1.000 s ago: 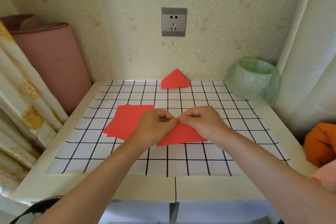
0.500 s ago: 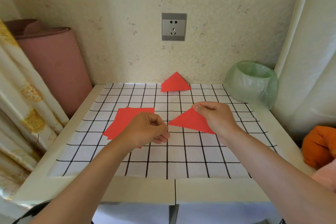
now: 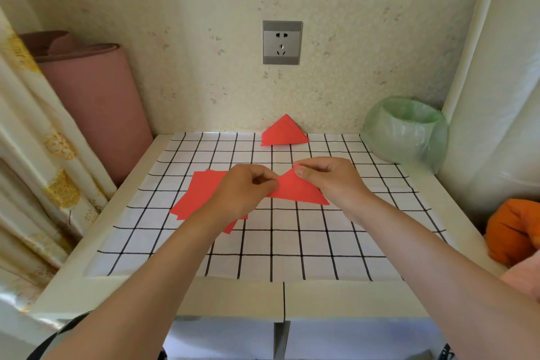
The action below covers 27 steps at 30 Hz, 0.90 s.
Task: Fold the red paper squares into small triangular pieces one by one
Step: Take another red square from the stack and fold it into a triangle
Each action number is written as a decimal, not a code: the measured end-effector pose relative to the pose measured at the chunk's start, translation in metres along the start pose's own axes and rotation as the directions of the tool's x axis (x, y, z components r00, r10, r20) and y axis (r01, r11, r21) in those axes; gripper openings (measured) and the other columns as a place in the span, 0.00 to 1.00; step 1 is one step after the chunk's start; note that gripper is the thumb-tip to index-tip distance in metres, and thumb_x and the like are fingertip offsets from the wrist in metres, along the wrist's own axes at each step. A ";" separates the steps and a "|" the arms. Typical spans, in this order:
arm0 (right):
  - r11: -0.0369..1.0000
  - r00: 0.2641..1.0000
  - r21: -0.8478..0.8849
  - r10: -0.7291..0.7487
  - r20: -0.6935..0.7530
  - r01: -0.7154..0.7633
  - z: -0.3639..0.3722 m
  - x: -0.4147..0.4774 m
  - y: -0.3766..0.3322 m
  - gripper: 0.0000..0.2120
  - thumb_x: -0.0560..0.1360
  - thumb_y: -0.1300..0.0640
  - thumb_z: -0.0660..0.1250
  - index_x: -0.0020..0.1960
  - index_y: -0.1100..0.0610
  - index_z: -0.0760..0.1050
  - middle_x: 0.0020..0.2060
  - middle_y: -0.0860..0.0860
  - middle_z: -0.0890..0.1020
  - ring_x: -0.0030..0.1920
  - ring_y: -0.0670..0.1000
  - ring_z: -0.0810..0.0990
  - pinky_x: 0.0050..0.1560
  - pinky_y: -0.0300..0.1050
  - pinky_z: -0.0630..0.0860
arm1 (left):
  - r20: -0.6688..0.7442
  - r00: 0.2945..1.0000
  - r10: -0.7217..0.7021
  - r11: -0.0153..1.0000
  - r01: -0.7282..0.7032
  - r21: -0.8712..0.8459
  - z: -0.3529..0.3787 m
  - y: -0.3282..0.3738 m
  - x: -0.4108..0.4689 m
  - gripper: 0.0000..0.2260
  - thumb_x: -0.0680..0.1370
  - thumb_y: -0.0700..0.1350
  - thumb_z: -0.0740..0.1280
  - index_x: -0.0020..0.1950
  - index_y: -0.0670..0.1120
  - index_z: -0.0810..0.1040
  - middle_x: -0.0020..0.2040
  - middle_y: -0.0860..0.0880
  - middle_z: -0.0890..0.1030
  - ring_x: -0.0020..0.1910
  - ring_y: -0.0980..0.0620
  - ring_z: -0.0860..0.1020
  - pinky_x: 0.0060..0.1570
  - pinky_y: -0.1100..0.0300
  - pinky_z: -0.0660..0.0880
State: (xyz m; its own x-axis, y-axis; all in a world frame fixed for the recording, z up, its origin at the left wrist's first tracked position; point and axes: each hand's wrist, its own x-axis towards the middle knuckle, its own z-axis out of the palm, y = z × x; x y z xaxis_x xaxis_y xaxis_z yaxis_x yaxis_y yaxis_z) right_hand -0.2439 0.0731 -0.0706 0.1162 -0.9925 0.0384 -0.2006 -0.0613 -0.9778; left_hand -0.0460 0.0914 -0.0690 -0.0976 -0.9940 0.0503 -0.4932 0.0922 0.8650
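— Pale speckled wall behind, with a grey socket (image 3: 282,42); white table (image 3: 233,298) below, under a black-gridded cloth (image 3: 292,242). Any containers?

— Only one: a bin (image 3: 406,131) at the far right corner, lined with a green bag. Cannot see inside.

— And the red paper?

— Held above the cloth at centre — a folded triangle (image 3: 298,191). Left hand (image 3: 242,193) pinched shut on its left corner, right hand (image 3: 330,181) pinched on the top point.

— The rest?

— Flat red squares (image 3: 201,193) stacked under the left hand; finished triangles (image 3: 283,131) piled against the wall. Pink roll (image 3: 96,108) left, something orange (image 3: 514,231) right.
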 end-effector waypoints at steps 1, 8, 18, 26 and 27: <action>0.999 1.000 -0.047 -0.005 0.020 0.005 -0.001 0.002 0.001 0.07 0.74 0.56 0.74 0.52 0.51 0.85 0.46 0.45 0.87 0.48 0.43 0.84 0.53 0.37 0.78 | -0.038 0.999 0.006 1.000 -0.006 -0.009 -0.001 -0.002 0.004 0.06 0.77 0.41 0.70 0.46 0.50 0.85 0.42 0.56 0.85 0.42 0.61 0.82 0.46 0.66 0.78; 0.953 1.000 -0.304 0.012 0.022 -0.005 -0.011 0.037 0.007 0.03 0.75 0.59 0.72 0.48 0.54 0.85 0.37 0.46 0.82 0.34 0.44 0.79 0.32 0.30 0.71 | -0.126 0.992 0.012 0.998 -0.019 -0.055 -0.004 -0.013 0.048 0.05 0.78 0.41 0.69 0.45 0.49 0.82 0.38 0.49 0.82 0.35 0.57 0.77 0.41 0.64 0.75; 0.949 0.992 -0.315 -0.026 -0.127 -0.016 -0.010 0.125 0.034 0.06 0.74 0.61 0.73 0.49 0.53 0.85 0.36 0.43 0.82 0.33 0.42 0.78 0.38 0.37 0.75 | -0.111 0.991 0.076 0.944 -0.035 0.329 -0.011 -0.048 0.128 0.06 0.74 0.40 0.70 0.48 0.50 0.82 0.39 0.58 0.78 0.38 0.62 0.75 0.36 0.76 0.65; 0.851 0.975 -0.524 -0.105 -0.198 -0.015 -0.001 0.170 0.068 0.03 0.72 0.51 0.74 0.46 0.47 0.84 0.43 0.41 0.84 0.47 0.44 0.81 0.52 0.45 0.77 | -0.220 0.972 0.086 0.945 -0.010 0.326 -0.001 -0.075 0.176 0.05 0.73 0.39 0.71 0.46 0.48 0.83 0.42 0.53 0.82 0.44 0.55 0.79 0.49 0.63 0.75; 0.828 0.973 -0.561 -0.120 -0.196 -0.011 0.000 0.173 0.069 0.02 0.73 0.50 0.73 0.45 0.46 0.83 0.43 0.41 0.84 0.46 0.44 0.81 0.50 0.45 0.77 | -0.221 0.971 0.093 0.942 -0.014 0.335 0.000 -0.076 0.179 0.05 0.73 0.40 0.71 0.47 0.48 0.83 0.43 0.53 0.83 0.44 0.54 0.80 0.50 0.61 0.75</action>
State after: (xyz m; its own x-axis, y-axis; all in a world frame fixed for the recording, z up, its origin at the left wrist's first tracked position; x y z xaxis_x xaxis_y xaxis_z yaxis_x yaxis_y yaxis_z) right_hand -0.2373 -0.1024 -0.1311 -0.0532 -0.9793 0.1951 -0.7131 -0.0995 -0.6939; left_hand -0.0263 -0.0933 -0.1260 0.0510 -0.9696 0.2395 -0.7527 0.1203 0.6473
